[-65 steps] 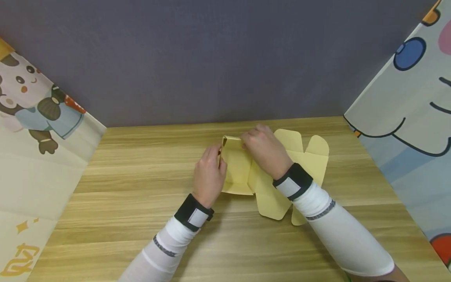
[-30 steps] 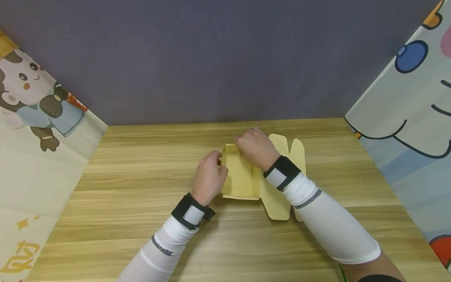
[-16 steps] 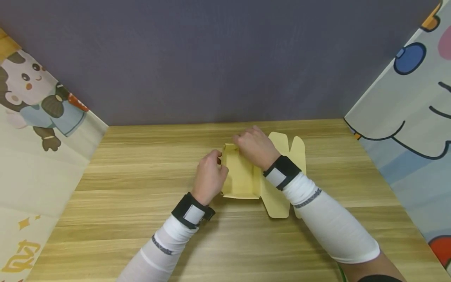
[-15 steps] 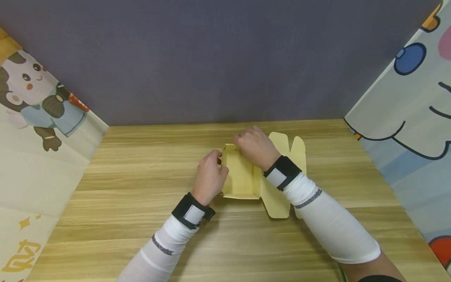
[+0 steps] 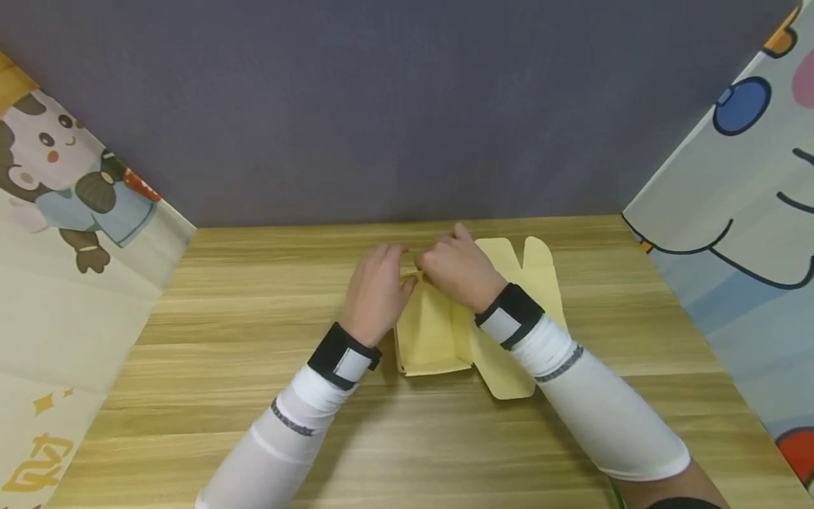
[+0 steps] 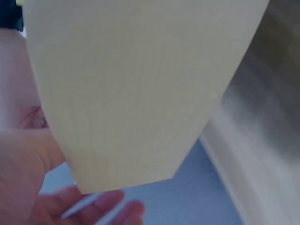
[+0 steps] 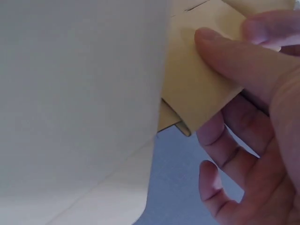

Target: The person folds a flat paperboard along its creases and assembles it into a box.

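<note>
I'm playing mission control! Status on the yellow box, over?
Right hand pinches far end of yellow box. Left hand at same end, grip unclear. Box open; flaps to right, partly behind right arm.

Cardboard box [image 5: 439,364], pale yellow, plain, partly folded. Shallow tray section open side up; low walls raised at near end and right side, far end partly hidden. Lid panel [image 5: 543,293] folded out to right, joined to tray; round-cornered flaps [image 5: 539,253] at far end. Lies on wood-grain tabletop [image 5: 210,353], toward far edge.
</note>
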A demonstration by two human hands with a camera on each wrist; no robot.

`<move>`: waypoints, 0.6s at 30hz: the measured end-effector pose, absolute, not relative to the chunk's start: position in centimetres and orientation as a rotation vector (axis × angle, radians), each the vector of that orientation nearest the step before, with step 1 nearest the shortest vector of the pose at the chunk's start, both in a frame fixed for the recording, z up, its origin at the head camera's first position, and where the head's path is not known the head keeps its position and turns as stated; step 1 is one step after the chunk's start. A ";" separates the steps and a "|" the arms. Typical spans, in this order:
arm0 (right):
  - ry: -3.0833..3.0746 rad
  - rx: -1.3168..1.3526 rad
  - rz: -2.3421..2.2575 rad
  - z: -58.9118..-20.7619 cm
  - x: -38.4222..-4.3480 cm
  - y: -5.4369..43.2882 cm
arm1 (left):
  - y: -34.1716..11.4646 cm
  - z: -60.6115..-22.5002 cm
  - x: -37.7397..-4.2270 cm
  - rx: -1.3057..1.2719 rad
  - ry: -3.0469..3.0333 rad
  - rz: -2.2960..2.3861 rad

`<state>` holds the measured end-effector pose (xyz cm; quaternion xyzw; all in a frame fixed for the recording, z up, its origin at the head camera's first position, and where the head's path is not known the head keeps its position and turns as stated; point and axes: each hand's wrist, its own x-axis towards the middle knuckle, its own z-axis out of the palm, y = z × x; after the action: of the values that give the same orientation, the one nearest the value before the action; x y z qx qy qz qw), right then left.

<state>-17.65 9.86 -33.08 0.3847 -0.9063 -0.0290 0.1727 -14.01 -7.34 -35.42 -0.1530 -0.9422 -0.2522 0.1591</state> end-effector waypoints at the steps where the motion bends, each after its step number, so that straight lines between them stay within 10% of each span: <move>1: -2.561 1.095 -0.086 -33.0 -17.6 9.8 | -7.3 -35.1 -14.3 -0.476 -2.707 -0.700; 18: -2.611 0.940 0.175 -30.6 -15.3 12.9 | -8.7 -35.7 -14.8 -0.372 -2.755 -0.777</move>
<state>-15.29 12.86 -30.56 0.3325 -0.9238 0.0618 0.1795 -14.81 -8.66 -35.69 -0.1278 -0.9466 -0.2670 0.1274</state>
